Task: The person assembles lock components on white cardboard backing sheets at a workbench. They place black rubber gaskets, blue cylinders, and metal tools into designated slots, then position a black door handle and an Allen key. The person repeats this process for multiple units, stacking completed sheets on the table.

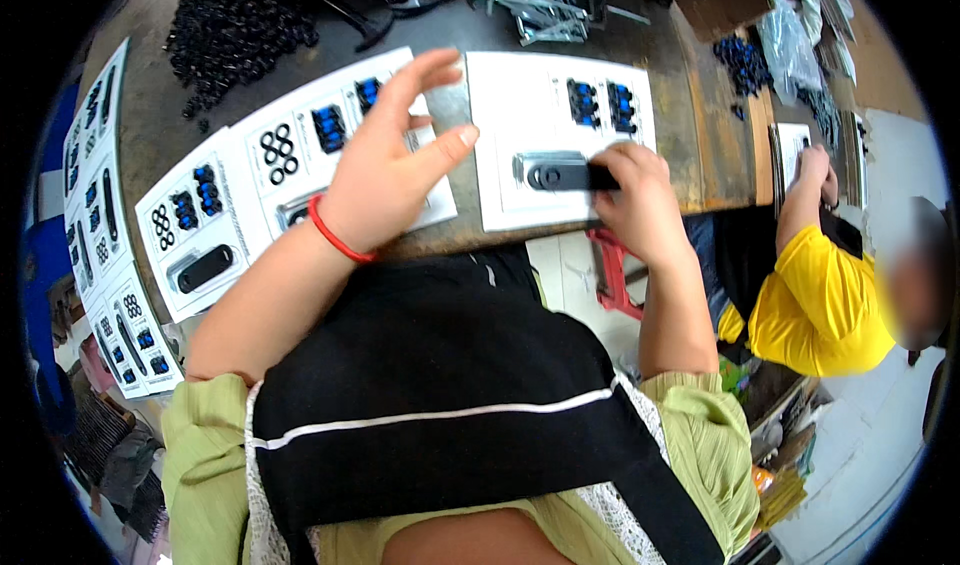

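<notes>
A white printed card [505, 100] lies in front of me at the table edge. Two sets of blue and black parts [584, 103] sit on its upper right. Lower down, my right hand [640, 200] grips the right end of a long black piece [570, 177] with a rounded left end. A silver metal bracket [522, 168] shows beside that piece. My left hand [385, 175], with a red band on the wrist, hovers over a neighbouring card [255, 130], its fingers apart and nothing in them. That card carries black rings [279, 155] and more blue and black parts.
More filled cards [150, 225] spread along the left. Behind them rises a heap of small black parts [235, 25]. Silver metal brackets [540, 10] are piled at the back. To the right, blue and black parts [745, 65] lie near a person in a yellow shirt [815, 300].
</notes>
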